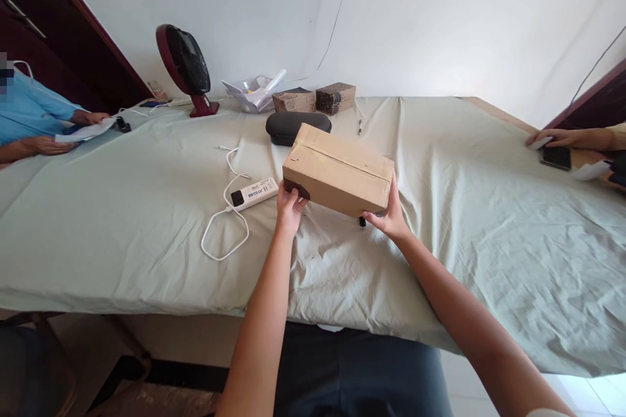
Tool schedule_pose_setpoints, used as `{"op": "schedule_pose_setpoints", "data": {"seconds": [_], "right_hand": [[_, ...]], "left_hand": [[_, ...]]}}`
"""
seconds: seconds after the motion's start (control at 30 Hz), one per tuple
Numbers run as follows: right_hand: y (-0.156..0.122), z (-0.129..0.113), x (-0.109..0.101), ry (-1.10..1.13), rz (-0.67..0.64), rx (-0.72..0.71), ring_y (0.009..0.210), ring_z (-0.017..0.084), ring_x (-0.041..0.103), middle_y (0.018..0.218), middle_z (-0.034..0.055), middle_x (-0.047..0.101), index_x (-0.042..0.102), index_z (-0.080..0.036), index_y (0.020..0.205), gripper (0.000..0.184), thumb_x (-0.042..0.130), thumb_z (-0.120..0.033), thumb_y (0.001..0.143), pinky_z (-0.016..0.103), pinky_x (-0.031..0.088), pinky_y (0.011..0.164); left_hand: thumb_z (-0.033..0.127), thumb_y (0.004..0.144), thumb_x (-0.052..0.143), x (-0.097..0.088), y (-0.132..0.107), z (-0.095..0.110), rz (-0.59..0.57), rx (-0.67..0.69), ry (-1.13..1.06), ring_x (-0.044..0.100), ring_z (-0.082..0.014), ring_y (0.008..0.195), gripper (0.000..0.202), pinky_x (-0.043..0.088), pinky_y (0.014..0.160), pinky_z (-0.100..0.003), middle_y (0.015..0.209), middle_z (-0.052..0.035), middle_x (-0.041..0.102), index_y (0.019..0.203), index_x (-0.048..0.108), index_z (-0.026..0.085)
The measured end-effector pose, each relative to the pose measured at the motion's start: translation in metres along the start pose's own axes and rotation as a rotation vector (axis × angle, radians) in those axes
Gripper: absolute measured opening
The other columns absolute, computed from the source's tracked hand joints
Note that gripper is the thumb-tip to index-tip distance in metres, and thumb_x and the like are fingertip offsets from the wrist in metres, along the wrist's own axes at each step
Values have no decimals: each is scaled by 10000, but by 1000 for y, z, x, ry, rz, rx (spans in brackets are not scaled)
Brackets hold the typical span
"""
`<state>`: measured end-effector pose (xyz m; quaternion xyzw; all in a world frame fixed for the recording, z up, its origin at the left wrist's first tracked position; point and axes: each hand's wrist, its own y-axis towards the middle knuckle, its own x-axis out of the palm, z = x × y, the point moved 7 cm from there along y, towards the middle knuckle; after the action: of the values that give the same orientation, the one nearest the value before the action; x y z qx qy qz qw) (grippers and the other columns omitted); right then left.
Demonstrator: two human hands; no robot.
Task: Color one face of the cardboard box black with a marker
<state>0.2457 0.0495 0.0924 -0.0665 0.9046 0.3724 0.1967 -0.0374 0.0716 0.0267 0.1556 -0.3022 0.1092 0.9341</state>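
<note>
- A co-worker's hand is resting by a sheet of paper, far left, near a desk fan.
- The left hand is clasping the short left end of the cardboard box, beside a white corded adapter.
- The box is hanging just above the cloth, mid-table, before a black case. It is lifted, though its tape looks unbroken (unopened, I judge).
- Its long axis is running left to right, taped face up.
- The right hand is gripping the near right corner.
- Another person's hand is lying by a phone.
</note>
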Motion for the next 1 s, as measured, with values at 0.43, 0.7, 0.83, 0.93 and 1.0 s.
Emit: {"op": "schedule_pose_setpoints", "data": {"seconds": [0.43, 0.7, 0.83, 0.93, 1.0], "right_hand": [[-4, 23, 8, -180, -138, -169, 1688, 414, 3, 1828, 66, -106, -197, -352, 1706, 1360, 775, -709, 825, 667, 174, 1346], [-11, 19, 20, 199, -105, 81, 1698, 357, 31, 1823, 96, -129, -216, -377, 1692, 1297, 536, -957, 808, 624, 417, 1230], [-15, 30, 21, 241, -62, 289, 1602, 337, 391, 1778, 153, 273, 80, -326, 1729, 1000, 309, -897, 941, 570, 482, 1177], [-11, 48, 4, -106, -9, 425, 1507, 352, 492, 1647, 168, 494, 392, -247, 1634, 834, 319, -781, 997, 560, 435, 1197], [-10, 66, -11, -480, -2, 575, 1502, 432, 441, 1591, 221, 534, 466, -169, 1581, 849, 479, -735, 948, 618, 353, 1212]], "left_hand": [[864, 613, 805, -11, -4, -12, 83, -169, -35, 576, -371, 1352, 802, 608, 897, -430, 1326, -135, 700, 1156, 733, 279], [648, 651, 853, -9, -8, 3, 162, -119, -187, 670, -317, 1203, 676, 570, 845, -363, 1255, -112, 733, 1179, 719, 248], [724, 748, 758, -4, -18, 11, 167, -120, -229, 694, -315, 1199, 644, 570, 937, -377, 1181, -97, 761, 1160, 734, 228], [773, 837, 651, 0, -26, 10, 155, -184, -236, 714, -327, 1145, 650, 583, 916, -391, 1111, -105, 779, 1147, 746, 209], [758, 880, 610, 0, -26, 13, 160, -162, -247, 716, -319, 1124, 627, 589, 896, -379, 1110, -102, 781, 1140, 755, 206]]}}
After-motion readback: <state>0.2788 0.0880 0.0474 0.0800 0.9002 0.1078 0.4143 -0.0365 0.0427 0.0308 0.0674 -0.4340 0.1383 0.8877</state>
